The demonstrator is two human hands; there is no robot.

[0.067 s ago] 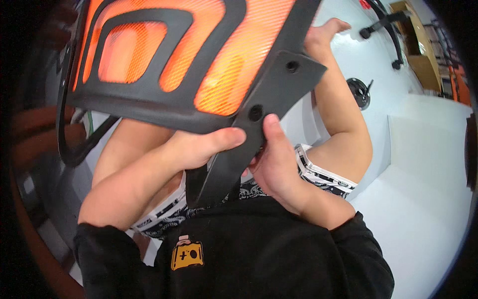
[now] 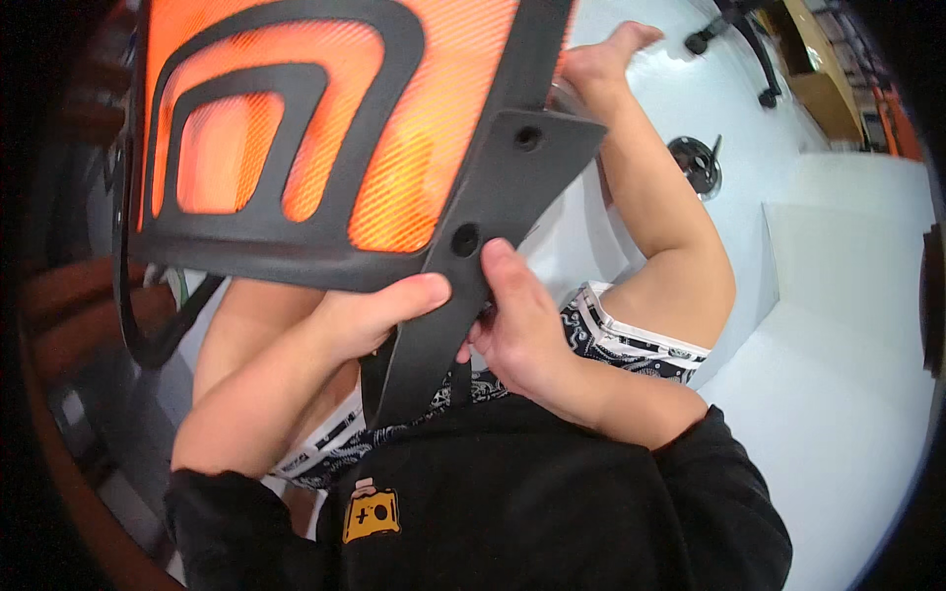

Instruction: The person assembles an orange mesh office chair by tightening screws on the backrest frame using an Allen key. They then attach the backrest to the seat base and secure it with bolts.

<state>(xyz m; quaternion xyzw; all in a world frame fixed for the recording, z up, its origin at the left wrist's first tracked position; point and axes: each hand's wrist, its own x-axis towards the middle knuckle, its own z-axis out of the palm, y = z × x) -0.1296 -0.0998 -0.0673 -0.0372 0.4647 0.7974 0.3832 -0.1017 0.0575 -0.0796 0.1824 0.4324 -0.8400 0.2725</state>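
An office chair backrest (image 2: 286,258) with orange mesh in a black frame is held tilted above my lap. Along its right side runs a flat black bracket (image 2: 493,187) with two round screw holes, its lower end narrowing towards my shirt. My left hand (image 2: 367,320) is closed at the frame's lower corner, thumb resting on the bracket's face and fingers hidden beneath. From the other side my right hand (image 2: 527,340) grips the bracket's edge, its thumb just below the lower hole. A black loop-shaped armrest (image 2: 158,345) shows past the backrest's left edge.
On the floor beyond my bent right leg (image 2: 680,217) lies a round black part with a lever (image 2: 696,165). A wheeled chair base (image 2: 749,39) and a cardboard box (image 2: 823,94) are at the upper right. White panels or sheets (image 2: 847,246) cover the right side.
The backrest and bracket have shifted left and a little closer to my body, both hands moving with them and keeping their grip. The whole view has also shifted slightly.
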